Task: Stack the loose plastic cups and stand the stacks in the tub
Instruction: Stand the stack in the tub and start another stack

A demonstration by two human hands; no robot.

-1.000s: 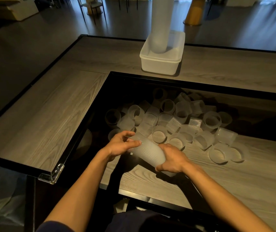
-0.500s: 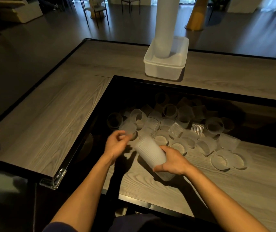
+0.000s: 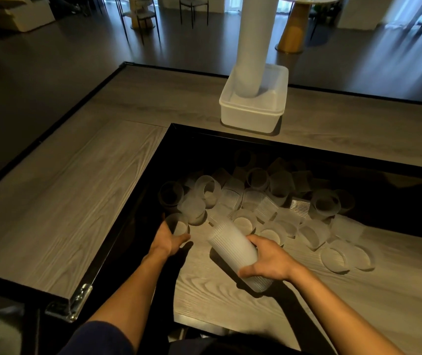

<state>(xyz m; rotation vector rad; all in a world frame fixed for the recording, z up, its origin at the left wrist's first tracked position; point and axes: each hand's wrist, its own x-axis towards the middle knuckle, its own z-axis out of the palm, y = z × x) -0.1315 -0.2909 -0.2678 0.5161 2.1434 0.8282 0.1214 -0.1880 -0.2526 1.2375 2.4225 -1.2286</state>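
Two hands: both in view, each closed round plastic.
Left hand [image 3: 170, 239]: palm up, fingers and thumb curled about a single frosted translucent plastic cup [image 3: 179, 224] at the near-left edge of the heap of loose translucent plastic cups [image 3: 256, 201]; finer detail is blurred.
Right hand [image 3: 268, 261]: fingers and thumb wrapped round a short stack of ribbed translucent plastic cups [image 3: 231, 245], gripping its lower end; the stack is tilted, upper end toward the heap, apart from the single cup.
Heap: lies tumbled on the sunken grey wood-grain surface [image 3: 230, 303], just beyond both hands; two more cups [image 3: 334, 257] lie side by side at its right edge.
Tub: white rectangular plastic tub [image 3: 252, 116] sits on the raised grey wood-grain counter [image 3: 76, 188], beyond the black-walled recess, well apart from both hands.
Tall stack: a long white column of nested cups [image 3: 253, 47] stands in the tub's left part, its top out of frame.
Sleeve: dark blue sleeve [image 3: 97, 336] on the left arm at the bottom edge.
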